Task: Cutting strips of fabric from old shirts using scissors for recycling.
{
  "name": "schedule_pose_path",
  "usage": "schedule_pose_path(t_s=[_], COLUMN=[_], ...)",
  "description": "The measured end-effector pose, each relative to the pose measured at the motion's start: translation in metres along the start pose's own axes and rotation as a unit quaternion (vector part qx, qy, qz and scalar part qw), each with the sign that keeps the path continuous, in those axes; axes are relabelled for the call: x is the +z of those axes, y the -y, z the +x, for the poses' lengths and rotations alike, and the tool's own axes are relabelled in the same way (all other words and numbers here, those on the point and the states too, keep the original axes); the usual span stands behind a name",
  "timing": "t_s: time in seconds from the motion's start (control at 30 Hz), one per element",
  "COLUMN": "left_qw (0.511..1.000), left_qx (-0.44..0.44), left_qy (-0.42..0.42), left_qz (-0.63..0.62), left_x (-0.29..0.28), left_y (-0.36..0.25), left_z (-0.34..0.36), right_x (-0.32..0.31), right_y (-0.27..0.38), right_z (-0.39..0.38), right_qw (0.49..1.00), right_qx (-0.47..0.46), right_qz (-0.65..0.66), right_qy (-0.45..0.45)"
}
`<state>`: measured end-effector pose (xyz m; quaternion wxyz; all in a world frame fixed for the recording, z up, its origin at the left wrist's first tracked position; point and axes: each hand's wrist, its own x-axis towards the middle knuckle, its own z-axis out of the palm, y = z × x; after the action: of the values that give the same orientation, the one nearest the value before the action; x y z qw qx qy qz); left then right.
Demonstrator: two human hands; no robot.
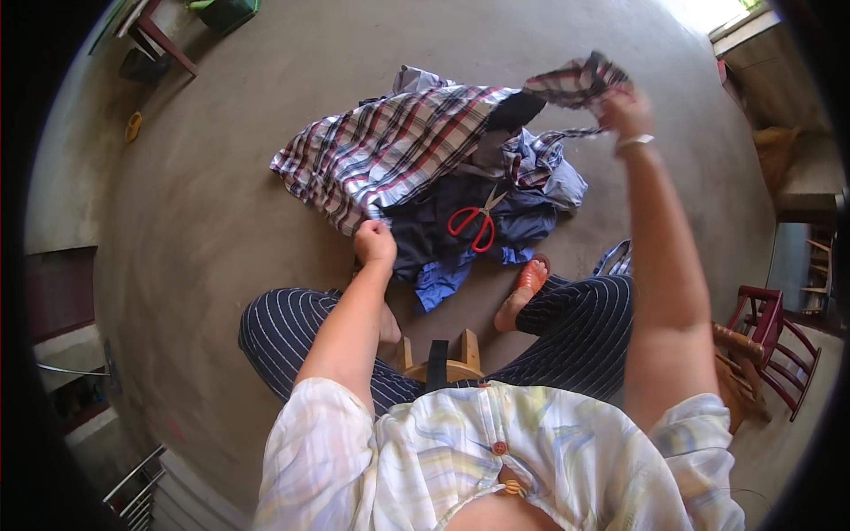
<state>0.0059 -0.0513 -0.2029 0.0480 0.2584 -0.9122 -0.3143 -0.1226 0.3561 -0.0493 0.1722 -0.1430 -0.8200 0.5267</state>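
A white, red and black plaid cloth [398, 137], perhaps a shirt, stretches across a heap of clothes on the floor in front of me. My left hand [375, 243] is closed on its near edge. Raised at the upper right, my right hand [627, 113] grips another plaid part [567, 86]; it is slightly blurred. Whether both parts are one piece I cannot tell. Red-handled scissors [478, 219] lie with blades apart on dark cloth [425, 221], between my hands. A blue cloth [444, 281] pokes out below.
I sit on a low wooden stool [469, 354], knees spread, an orange sandal [533, 276] by the heap. A dark red chair [779, 341] stands at right. At the far left are a table leg [168, 40], a green container [226, 13] and a yellow slipper [134, 126].
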Motion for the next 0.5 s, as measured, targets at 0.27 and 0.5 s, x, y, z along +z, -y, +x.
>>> schedule_pose_path(t_s=[0.27, 0.5], left_qw=[0.938, 0.587], left_qx=[0.224, -0.434], left_qy=[0.243, 0.486], left_qz=[-0.108, -0.481], left_x=[-0.044, -0.071], left_y=[-0.074, -0.054], left_z=[-0.094, -0.121], right_x=[0.137, 0.101], right_y=[0.007, 0.034], right_z=[-0.284, -0.286], right_qw=[0.699, 0.805], right_qx=[0.521, 0.455], right_qz=[0.449, 0.360], right_qy=[0.194, 0.126])
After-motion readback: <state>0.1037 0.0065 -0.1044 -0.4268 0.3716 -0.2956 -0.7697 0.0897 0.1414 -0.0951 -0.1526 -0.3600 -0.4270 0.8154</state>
